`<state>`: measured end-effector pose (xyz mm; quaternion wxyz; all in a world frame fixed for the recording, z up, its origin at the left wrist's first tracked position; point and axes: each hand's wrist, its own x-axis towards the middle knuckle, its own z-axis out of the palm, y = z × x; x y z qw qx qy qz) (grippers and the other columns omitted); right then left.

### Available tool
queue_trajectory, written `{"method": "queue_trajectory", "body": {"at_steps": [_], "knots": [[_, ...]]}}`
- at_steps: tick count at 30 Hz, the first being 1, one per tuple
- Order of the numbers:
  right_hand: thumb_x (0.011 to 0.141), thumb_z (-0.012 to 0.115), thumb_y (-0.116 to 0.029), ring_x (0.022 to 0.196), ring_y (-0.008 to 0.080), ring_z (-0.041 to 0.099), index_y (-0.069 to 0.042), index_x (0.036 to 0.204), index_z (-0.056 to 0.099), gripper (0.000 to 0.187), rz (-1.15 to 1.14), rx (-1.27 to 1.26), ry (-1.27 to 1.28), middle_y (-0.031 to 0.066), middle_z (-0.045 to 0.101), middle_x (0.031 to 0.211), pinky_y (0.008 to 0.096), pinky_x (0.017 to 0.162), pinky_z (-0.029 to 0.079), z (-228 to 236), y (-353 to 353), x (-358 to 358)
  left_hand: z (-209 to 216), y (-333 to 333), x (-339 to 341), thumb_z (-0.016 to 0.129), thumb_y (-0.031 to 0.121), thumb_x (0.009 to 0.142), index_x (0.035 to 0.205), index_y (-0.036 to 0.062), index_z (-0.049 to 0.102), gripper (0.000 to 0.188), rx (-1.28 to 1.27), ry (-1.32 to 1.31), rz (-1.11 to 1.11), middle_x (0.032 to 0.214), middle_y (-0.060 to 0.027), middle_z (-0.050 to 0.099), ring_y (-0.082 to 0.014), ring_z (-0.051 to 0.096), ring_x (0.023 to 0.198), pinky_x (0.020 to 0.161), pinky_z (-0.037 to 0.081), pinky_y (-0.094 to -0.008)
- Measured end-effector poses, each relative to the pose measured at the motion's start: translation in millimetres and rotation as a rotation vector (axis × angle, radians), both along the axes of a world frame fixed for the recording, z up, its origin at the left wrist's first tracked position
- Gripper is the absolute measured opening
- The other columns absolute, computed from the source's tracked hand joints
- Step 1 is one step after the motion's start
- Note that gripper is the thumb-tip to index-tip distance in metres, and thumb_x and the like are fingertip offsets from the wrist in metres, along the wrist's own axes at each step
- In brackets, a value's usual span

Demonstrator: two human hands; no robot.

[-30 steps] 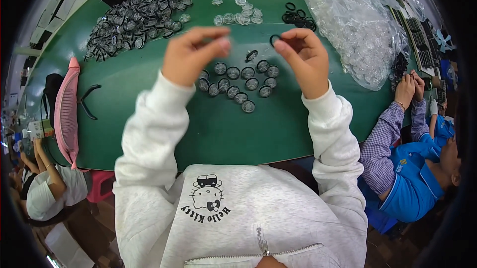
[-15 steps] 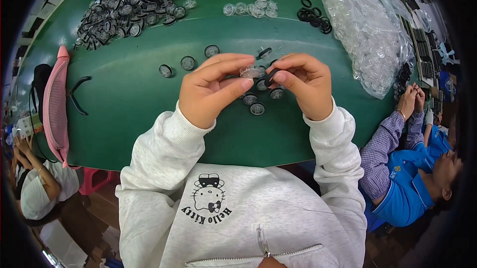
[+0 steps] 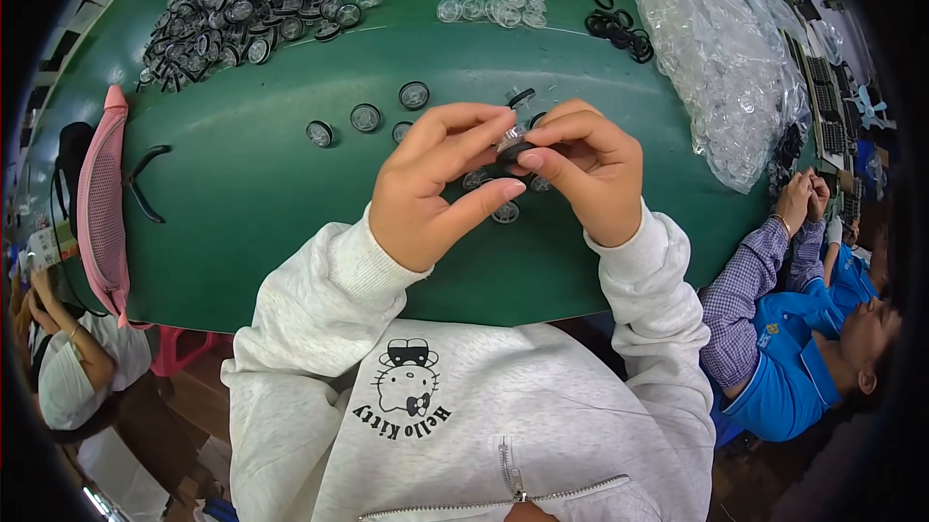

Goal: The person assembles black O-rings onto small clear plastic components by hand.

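Note:
My right hand (image 3: 592, 166) pinches a black rubber ring (image 3: 512, 154) and a clear plastic wheel (image 3: 510, 137) between thumb and fingers. The ring lies against the wheel's near side; whether it is seated all round is hidden. My left hand (image 3: 426, 183) has its fingertips at the wheel's upper left, while its thumb stands apart from the wheel, lower down. Under and around both hands lie several clear wheels with black rings, among them one wheel (image 3: 365, 118) and another wheel (image 3: 414, 95) left of my fingers.
A large heap of ringed wheels (image 3: 261, 4) covers the far left. Bare clear wheels (image 3: 508, 9), loose black rings (image 3: 619, 30) and a clear bag of parts (image 3: 716, 67) lie farther back. Pliers (image 3: 145, 183) sit by a pink pouch (image 3: 104, 203). People sit at both sides.
The black ring has come from beside the wheel to against it, and the wheel has tilted. My left thumb has come off the wheel; my left hand has shifted right.

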<state>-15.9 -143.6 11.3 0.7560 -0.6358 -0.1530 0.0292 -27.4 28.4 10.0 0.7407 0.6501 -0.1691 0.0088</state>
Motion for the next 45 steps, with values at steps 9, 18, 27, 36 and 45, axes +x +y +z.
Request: {"method": "queue_trajectory", "body": {"at_steps": [9,18,27,36,45], "knots": [[0.074,0.066,0.007,0.078,0.014,0.056,0.0,0.09,0.062,0.018,-0.051,0.019,-0.002,0.007,0.055,0.091,0.0198,0.07,0.049,4,8,-6,-4,9,4,0.067,-0.004,0.07,0.102,0.0006,0.064,0.033,0.219,-0.22,0.03,0.103,-0.0111,0.057,-0.017,0.056,0.081,0.071,0.049,-0.0227],[0.074,0.066,0.006,0.082,0.0147,0.056,-0.001,0.092,0.064,0.019,0.032,0.003,-0.015,0.0076,0.055,0.094,0.0207,0.072,0.049,2,0,-2,-4,7,4,0.066,-0.007,0.068,0.099,0.0011,0.065,0.032,0.14,-0.197,0.031,0.101,-0.0108,0.057,-0.0167,0.057,0.078,0.066,0.048,-0.0222],[0.074,0.067,0.006,0.083,0.015,0.057,-0.001,0.093,0.066,0.02,0.039,0.095,0.052,0.0092,0.056,0.099,0.021,0.072,0.049,9,5,-5,-4,7,5,0.067,-0.007,0.066,0.094,0.002,0.067,0.029,0.149,-0.248,0.029,0.097,-0.0101,0.059,-0.0143,0.056,0.074,0.061,0.046,-0.0206],[0.069,0.07,0.007,0.073,0.0133,0.057,-0.001,0.094,0.066,0.027,0.106,-0.048,0.026,0.0087,0.061,0.087,0.0195,0.065,0.048,4,-9,2,-4,10,4,0.067,-0.006,0.069,0.095,0.0034,0.069,0.028,0.216,-0.255,0.01,0.091,-0.0092,0.061,-0.0117,0.051,0.063,0.053,0.041,-0.0187],[0.068,0.071,0.007,0.065,0.0116,0.053,-0.002,0.093,0.066,0.027,0.118,0.106,-0.042,0.007,0.062,0.082,0.0191,0.057,0.042,-2,-4,-1,1,11,-2,0.066,-0.003,0.074,0.097,0.0025,0.069,0.024,0.072,0.006,-0.028,0.077,-0.0069,0.062,-0.0099,0.049,0.061,0.052,0.039,-0.0175]]}}
